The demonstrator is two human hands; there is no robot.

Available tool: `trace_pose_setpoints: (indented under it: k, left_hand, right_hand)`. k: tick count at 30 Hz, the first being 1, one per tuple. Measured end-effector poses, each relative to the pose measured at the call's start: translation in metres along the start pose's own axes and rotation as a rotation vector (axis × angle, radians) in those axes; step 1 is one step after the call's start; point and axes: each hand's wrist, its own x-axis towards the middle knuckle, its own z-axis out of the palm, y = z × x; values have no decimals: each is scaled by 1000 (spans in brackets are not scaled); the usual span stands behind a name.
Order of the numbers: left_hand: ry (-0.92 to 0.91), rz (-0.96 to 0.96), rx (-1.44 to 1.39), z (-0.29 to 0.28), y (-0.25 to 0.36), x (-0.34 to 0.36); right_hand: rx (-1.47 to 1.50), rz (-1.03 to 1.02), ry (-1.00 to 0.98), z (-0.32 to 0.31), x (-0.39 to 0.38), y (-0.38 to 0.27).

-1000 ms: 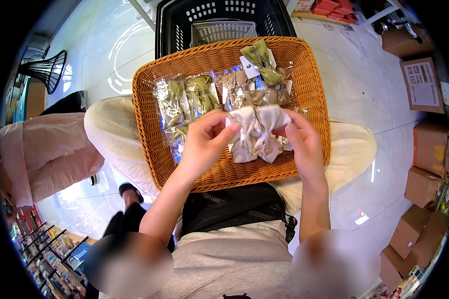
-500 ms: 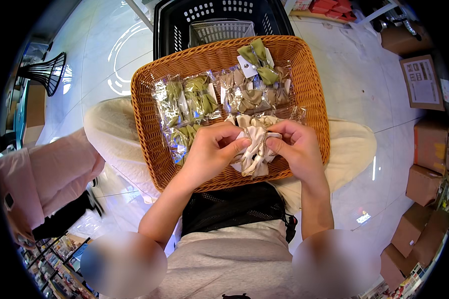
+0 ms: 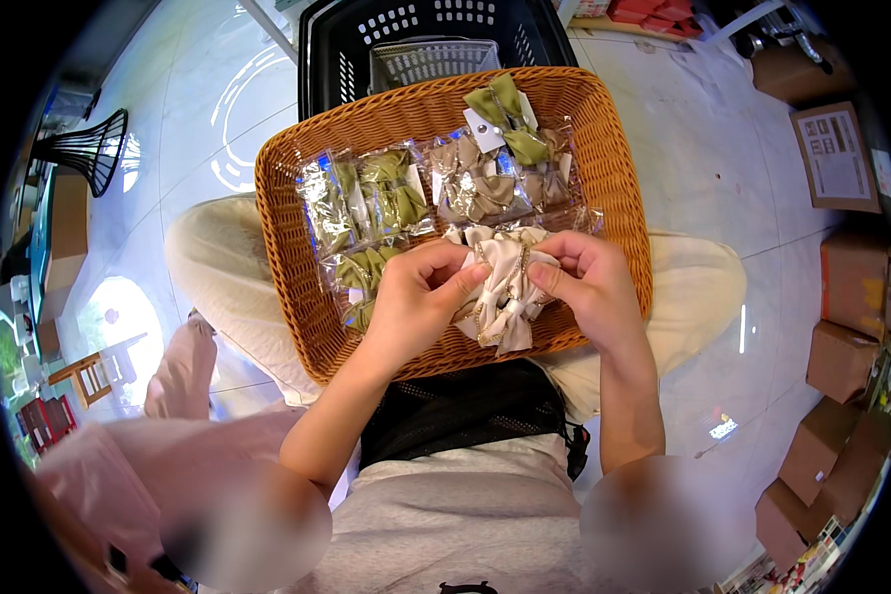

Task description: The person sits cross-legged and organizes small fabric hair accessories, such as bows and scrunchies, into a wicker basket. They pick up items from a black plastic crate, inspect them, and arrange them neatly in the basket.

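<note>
My left hand (image 3: 421,297) and my right hand (image 3: 589,292) pinch a gathered bundle of cream fabric bows (image 3: 505,302) with beaded strands, thumbs and fingers on either side of it, low in an orange-brown wicker basket (image 3: 624,158) that sits over my crossed legs. Behind the bundle lie clear packets of olive bows (image 3: 394,188) and taupe bows (image 3: 465,188). An unbagged olive bow (image 3: 490,104) on a white card rests on the taupe packets. My fingertips partly cover the bundle.
A black perforated basket (image 3: 322,74) holding a grey mesh container (image 3: 436,61) stands behind the wicker one. Cardboard boxes (image 3: 841,361) line the right. A black wire stand (image 3: 89,148) is at left. Another person's pink-trousered leg (image 3: 119,465) is at lower left, close beside me.
The cream bows, held spread and higher earlier, were lowered and bunched between my hands, which drew closer together. The other person's leg moved from the middle left down toward the lower left.
</note>
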Motion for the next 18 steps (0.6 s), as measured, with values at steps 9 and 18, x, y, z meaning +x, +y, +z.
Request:
trace_pose_setpoints:
  k: [9, 18]
  left_hand:
    - [-48, 58, -271, 1, 10, 9]
    - [-243, 453, 650, 20, -8, 19]
  right_hand:
    - [28, -122, 343, -35, 0, -3]
    - [-848, -70, 228, -58, 12, -22]
